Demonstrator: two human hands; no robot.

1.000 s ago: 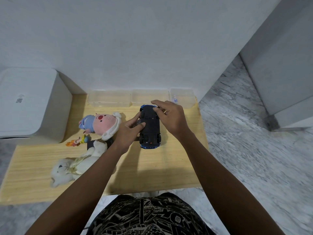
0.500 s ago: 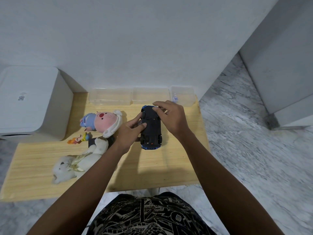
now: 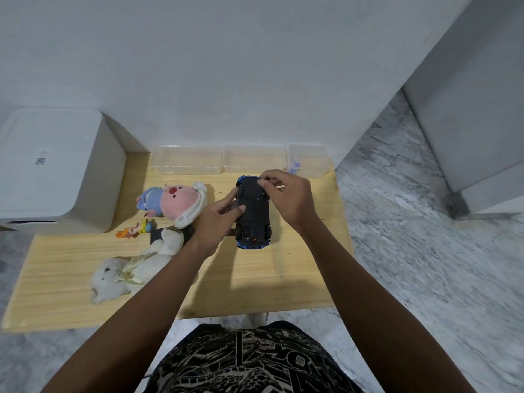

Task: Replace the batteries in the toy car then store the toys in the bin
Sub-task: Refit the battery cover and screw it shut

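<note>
A blue toy car [image 3: 253,219] lies upside down on the wooden table [image 3: 255,279], its black underside facing up. My left hand [image 3: 218,219] grips the car's left side, thumb laid on the underside. My right hand [image 3: 286,198] has its fingers curled over the car's far end, fingertips pressed on the underside near the front wheels. What lies under those fingertips is hidden. A large white bin [image 3: 54,168] with a closed lid stands at the table's left.
A pink plush in a blue outfit [image 3: 175,201], a white plush bear [image 3: 133,268] and a small orange figure [image 3: 133,229] lie left of the car. Three clear plastic boxes [image 3: 241,160] line the wall; the right one [image 3: 307,160] holds a small figure. Marble floor lies to the right.
Both hands stay on the upturned car. My right fingertips have shifted slightly on its far end. The car has hardly moved.
</note>
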